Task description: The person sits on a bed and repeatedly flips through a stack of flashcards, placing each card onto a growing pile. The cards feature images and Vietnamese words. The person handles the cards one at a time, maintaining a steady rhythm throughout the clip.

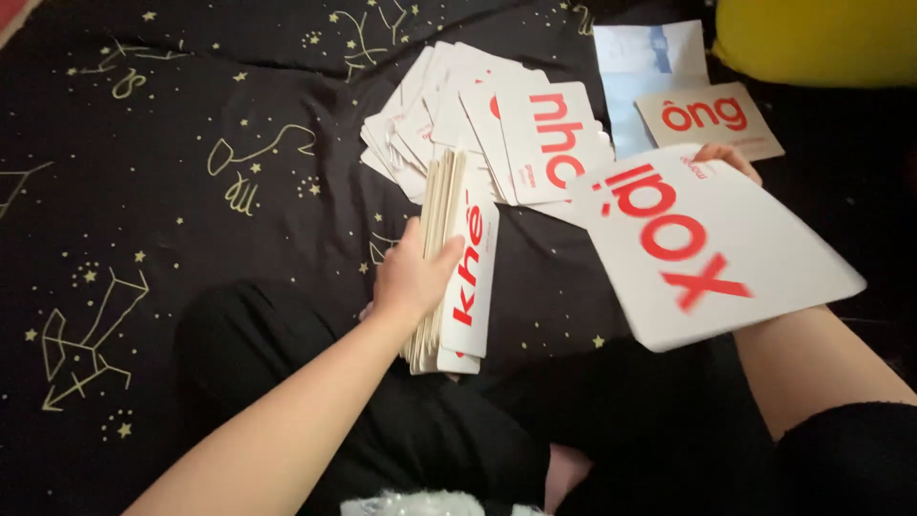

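My left hand (413,275) grips a thick stack of white cards (460,277) with red letters, held on edge above my lap. My right hand (728,159) holds up a single large white card (716,248) with red letters, tilted and slightly blurred; most of the hand is hidden behind it. Beyond both hands a spread pile of similar cards (478,124) lies fanned on the dark cloth.
A dark cloth with gold star and constellation drawings (172,172) covers the surface. One loose card (712,119) lies at the back right on a pale blue and white sheet (650,62). A yellow object (821,38) sits in the top right corner. My legs in black are below.
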